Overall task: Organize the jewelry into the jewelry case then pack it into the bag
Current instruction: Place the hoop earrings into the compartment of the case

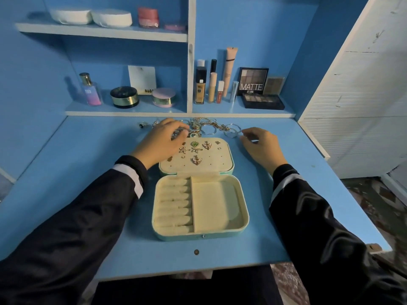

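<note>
- At centre of the blue counter (77,172): mint jewelry case (215,203) lying open, lid panel (220,160) on the far side.
- Lid panel carries pinned earrings (196,160): flower, butterfly and stud shapes.
- Case base: ring rolls (174,203) on its left, plain compartment on its right.
- Loose jewelry pile (207,126) just beyond the case; hoops (233,131) at its right end.
- Left hand (161,142) over the pile's left part, fingers curled down; grip cannot be told.
- Right hand (261,146) beside the hoops, fingers curled; contact unclear.
- Hands well apart.
- Shelf (132,109) behind: perfume bottle (90,90), foundation bottle (200,86), MATTE palette (253,81).
</note>
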Demonstrator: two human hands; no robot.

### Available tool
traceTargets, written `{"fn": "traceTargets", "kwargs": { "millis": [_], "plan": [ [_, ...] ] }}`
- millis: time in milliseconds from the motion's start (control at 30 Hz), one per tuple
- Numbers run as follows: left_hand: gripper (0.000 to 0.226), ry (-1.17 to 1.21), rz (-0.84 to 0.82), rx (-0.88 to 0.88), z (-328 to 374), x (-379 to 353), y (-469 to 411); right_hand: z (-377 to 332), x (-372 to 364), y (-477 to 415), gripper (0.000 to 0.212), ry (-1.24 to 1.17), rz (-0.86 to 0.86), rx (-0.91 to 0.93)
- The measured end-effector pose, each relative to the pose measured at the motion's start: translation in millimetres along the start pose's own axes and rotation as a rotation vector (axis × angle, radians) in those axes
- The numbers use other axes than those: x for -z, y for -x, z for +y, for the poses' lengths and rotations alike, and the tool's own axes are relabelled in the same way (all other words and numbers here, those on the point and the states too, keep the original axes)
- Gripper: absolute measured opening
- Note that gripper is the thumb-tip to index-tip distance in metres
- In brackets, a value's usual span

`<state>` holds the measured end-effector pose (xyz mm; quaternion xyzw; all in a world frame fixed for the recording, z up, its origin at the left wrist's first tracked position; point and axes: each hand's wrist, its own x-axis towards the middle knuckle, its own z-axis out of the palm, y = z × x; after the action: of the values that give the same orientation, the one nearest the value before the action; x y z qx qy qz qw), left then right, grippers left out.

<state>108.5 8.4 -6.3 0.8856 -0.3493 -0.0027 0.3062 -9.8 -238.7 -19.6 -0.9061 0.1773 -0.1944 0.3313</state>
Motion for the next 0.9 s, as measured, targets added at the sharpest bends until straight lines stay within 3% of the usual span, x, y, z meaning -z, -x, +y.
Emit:
{"fn": "traceTargets", "kwargs": {
  "millis": [200,533,900],
  "plan": [
    [0.027,-0.016,-0.017,-0.094,1,-8,-43,8,-8,-33,0.032,-0.002,0.048,-0.031],
    [0.024,-0.118,-0.104,-0.203,6,-25,-92,13,-14,-64,0.017,-0.103,0.044,0.019],
    [0.014,-0.081,-0.026,-0.207,1,-37,-102,16,-19,-74,0.015,-0.030,0.039,0.043]
  ]
}}
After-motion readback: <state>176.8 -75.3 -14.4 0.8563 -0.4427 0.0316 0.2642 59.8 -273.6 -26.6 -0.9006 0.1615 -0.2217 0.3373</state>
